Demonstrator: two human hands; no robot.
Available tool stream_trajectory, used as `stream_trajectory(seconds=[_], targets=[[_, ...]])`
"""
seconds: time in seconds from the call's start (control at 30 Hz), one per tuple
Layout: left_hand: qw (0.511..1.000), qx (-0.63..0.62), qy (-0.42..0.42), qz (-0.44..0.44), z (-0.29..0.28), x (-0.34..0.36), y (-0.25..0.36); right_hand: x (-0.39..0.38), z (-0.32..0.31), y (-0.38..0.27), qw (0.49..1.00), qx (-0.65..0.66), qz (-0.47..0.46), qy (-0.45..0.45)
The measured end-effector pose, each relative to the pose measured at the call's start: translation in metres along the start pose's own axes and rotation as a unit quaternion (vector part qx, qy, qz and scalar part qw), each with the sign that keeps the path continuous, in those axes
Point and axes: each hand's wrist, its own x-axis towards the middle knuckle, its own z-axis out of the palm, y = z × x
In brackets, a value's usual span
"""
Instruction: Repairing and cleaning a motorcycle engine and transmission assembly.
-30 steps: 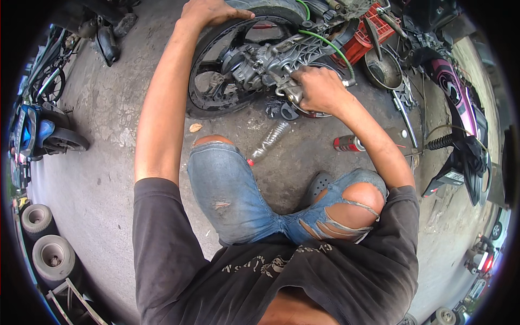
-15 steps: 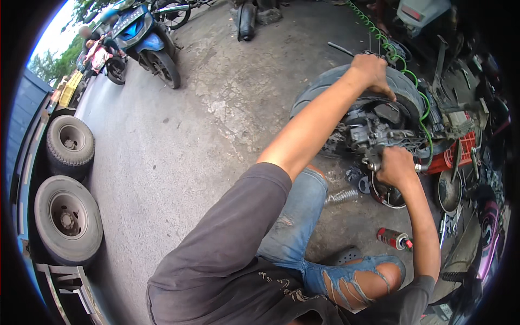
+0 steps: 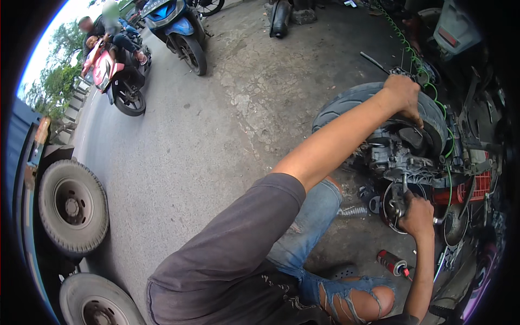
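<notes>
A scooter engine and rear wheel assembly (image 3: 398, 154) lies on the concrete in front of me. My left hand (image 3: 403, 97) rests on top of its black tyre (image 3: 352, 100), fingers curled over the tread. Lower down, my right hand (image 3: 417, 216) is closed around a tool (image 3: 404, 187) whose metal shaft points up into the engine casing, beside a round black cover (image 3: 392, 203). My knees in torn blue jeans are bent below.
A red spray can (image 3: 392, 264) lies by my right knee, a spring (image 3: 353, 211) near the engine, a red crate (image 3: 471, 189) behind. A green coiled hose (image 3: 411, 51) runs over the tyre. Truck wheels (image 3: 73, 206) stand left; riders on a red scooter (image 3: 116, 76) and a blue scooter (image 3: 176, 27) are on the road.
My view has swung left toward the road, bringing the truck wheels and scooters into sight. Both hands have stayed on the tyre and the tool.
</notes>
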Motion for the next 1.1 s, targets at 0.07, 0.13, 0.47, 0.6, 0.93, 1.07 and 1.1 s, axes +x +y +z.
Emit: stream_trajectory(seconds=[0.07, 0.13, 0.47, 0.6, 0.93, 1.07, 1.1], targets=[[0.999, 0.02, 0.006, -0.03, -0.003, -0.006, -0.01, 0.015, 0.005, 0.014, 0.996, 0.018, 0.05, 0.07], [0.997, 0.039, 0.066, -0.021, 0.0, -0.007, -0.023, 0.025, -0.003, 0.017, 0.994, 0.024, 0.078, 0.075], [0.999, -0.007, 0.045, -0.006, -0.021, -0.016, 0.005, 0.023, 0.016, -0.005, 0.997, 0.023, -0.019, 0.068], [0.999, -0.009, 0.035, -0.006, -0.02, -0.011, 0.016, 0.013, 0.017, -0.008, 0.999, -0.024, -0.005, -0.03], [0.999, 0.034, 0.008, -0.004, 0.01, 0.014, -0.024, 0.027, 0.028, -0.008, 0.999, -0.021, -0.035, -0.028], [0.999, 0.043, 0.006, 0.011, 0.003, 0.006, -0.015, 0.029, 0.047, 0.015, 1.0, -0.013, -0.014, -0.011], [0.999, 0.045, 0.006, 0.003, 0.003, 0.004, -0.019, 0.028, 0.048, 0.013, 0.998, -0.025, -0.035, -0.042]])
